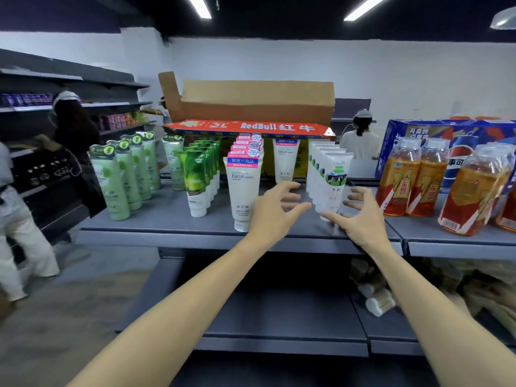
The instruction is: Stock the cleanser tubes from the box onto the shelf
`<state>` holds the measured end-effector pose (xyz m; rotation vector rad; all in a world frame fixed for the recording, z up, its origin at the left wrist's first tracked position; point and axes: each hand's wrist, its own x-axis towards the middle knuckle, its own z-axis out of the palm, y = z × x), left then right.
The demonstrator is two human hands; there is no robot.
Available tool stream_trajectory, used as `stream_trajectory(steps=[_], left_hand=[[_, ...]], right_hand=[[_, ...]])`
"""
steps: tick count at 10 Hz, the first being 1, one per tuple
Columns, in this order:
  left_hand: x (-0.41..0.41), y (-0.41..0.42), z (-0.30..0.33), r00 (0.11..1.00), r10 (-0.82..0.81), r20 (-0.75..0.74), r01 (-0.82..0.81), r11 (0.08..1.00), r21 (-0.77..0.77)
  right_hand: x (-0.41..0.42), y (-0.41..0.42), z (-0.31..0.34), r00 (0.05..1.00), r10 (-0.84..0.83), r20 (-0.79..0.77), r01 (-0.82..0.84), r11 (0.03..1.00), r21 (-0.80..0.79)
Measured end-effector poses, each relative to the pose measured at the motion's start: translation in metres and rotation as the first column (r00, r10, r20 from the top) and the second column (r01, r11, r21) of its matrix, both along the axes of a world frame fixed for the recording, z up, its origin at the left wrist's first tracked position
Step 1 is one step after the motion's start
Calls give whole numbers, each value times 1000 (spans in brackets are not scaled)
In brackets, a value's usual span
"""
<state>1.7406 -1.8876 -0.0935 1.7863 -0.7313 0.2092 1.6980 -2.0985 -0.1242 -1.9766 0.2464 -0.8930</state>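
Blurring behind the spread, empty fingers (352, 197) of both hands, the front white cleanser tube (333, 182) is standing between them on the shelf (167, 224).

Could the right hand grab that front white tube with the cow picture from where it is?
Probably yes. The right hand is open right beside the front white tube, nothing lies between them, and the left hand keeps to its other side.
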Motion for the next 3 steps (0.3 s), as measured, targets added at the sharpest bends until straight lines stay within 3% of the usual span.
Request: stream_trajectory(steps=[2, 3], left_hand=[[-29, 74, 3, 999, -24, 48, 23, 999, 25], [-41, 116, 9, 998, -11, 57, 11, 1000, 1]], right_hand=[[-40, 36, -15, 999, -43, 30, 43, 999, 19], [-72, 74, -23, 993, -100, -66, 94, 992, -88]])
